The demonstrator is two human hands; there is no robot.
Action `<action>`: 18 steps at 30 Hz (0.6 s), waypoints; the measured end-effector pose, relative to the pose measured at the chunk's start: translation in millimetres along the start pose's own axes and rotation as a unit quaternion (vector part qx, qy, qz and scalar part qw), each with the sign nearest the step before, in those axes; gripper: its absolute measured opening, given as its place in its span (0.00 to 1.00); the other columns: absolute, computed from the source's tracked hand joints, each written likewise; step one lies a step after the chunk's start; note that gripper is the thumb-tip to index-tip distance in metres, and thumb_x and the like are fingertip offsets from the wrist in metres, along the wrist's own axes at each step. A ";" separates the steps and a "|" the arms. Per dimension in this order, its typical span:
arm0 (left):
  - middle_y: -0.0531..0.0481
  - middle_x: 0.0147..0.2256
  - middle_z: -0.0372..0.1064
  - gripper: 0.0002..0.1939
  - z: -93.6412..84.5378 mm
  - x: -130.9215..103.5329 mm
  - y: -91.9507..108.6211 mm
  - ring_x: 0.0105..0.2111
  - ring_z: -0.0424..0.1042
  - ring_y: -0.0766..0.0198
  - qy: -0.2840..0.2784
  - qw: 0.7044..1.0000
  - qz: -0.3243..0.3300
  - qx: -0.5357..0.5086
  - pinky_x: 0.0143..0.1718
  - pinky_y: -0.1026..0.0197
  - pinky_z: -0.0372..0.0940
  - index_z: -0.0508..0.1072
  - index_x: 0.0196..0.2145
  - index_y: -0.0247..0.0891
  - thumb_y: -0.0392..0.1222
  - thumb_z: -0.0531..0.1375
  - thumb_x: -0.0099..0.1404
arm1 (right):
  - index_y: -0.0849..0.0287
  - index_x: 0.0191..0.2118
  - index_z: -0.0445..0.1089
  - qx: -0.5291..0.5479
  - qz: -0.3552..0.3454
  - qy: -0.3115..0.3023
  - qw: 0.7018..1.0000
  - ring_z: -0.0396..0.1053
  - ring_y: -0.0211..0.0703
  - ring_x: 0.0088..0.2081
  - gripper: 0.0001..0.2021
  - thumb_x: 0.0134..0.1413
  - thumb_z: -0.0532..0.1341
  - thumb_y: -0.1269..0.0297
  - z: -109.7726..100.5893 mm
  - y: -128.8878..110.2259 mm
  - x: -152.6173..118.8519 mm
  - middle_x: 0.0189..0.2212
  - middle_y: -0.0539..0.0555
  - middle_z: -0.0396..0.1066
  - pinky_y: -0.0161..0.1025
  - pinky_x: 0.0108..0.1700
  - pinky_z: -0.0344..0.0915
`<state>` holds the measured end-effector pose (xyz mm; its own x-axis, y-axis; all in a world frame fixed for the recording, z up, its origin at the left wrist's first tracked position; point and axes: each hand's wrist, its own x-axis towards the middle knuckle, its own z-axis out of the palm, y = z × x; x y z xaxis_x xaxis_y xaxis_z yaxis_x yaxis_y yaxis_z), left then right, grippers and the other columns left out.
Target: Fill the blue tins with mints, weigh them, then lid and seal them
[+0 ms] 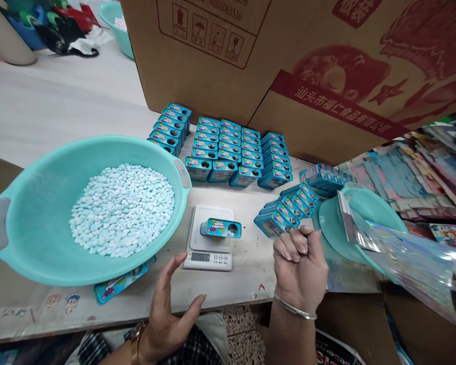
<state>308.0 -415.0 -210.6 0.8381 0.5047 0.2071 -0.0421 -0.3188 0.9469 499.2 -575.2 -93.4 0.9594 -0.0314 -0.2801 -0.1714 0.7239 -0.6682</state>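
Observation:
My left hand (171, 309) is open, thumb and fingers apart, just in front of a white digital scale (209, 260). Nothing is in its grasp. A blue candy tin (222, 228) rests on the scale's plate, its round opening toward the right. My right hand (301, 263) is turned up with the fingers curled into a fist, right of the scale; whatever may be inside is hidden. Just beyond that fist, several blue tins (277, 218) lean in a slanted row. A large turquoise basin (34, 243) on the left holds many small pale-blue candies (121, 210).
Rows of blue tins (228, 152) stand behind the scale, before a big cardboard box (213, 66). At right, a turquoise bowl (329, 233) has a shiny plastic bag (410, 258) over it. A flat blue package (116, 286) lies partly under the basin near the table edge.

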 end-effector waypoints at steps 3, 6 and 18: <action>0.36 0.63 0.55 0.48 0.3 8.1 0.7 0.64 0.57 0.46 0.003 1.000 0.003 -0.004 0.64 0.38 0.56 0.45 0.69 0.43 0.31 0.65 0.58 | 0.61 0.34 0.66 -0.015 0.020 0.008 1.000 0.46 0.26 0.17 0.09 0.61 0.62 0.61 -8.6 4.3 0.0 0.19 0.39 0.49 0.26 0.18 0.51; 0.35 0.63 0.55 0.47 2.7 23.0 5.1 0.64 0.57 0.46 0.005 1.000 0.022 -0.007 0.64 0.38 0.55 0.45 0.69 0.43 0.31 0.65 0.58 | 0.60 0.34 0.67 -0.031 0.038 0.009 0.999 0.45 0.26 0.16 0.09 0.58 0.65 0.60 -11.3 7.7 0.2 0.19 0.39 0.49 0.26 0.17 0.49; 0.37 0.66 0.50 0.47 35.1 84.0 22.6 0.66 0.53 0.48 -0.048 0.997 0.047 0.048 0.65 0.42 0.53 0.42 0.68 0.42 0.40 0.65 0.60 | 0.60 0.35 0.68 0.012 0.081 0.021 0.996 0.51 0.26 0.18 0.09 0.56 0.66 0.61 -20.3 19.9 0.0 0.20 0.40 0.55 0.25 0.18 0.51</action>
<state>396.5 -408.0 -180.4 0.8815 0.3912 0.2643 -0.0738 -0.4388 0.8956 491.3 -574.8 -120.7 0.9089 0.0589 -0.4127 -0.3183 0.7374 -0.5957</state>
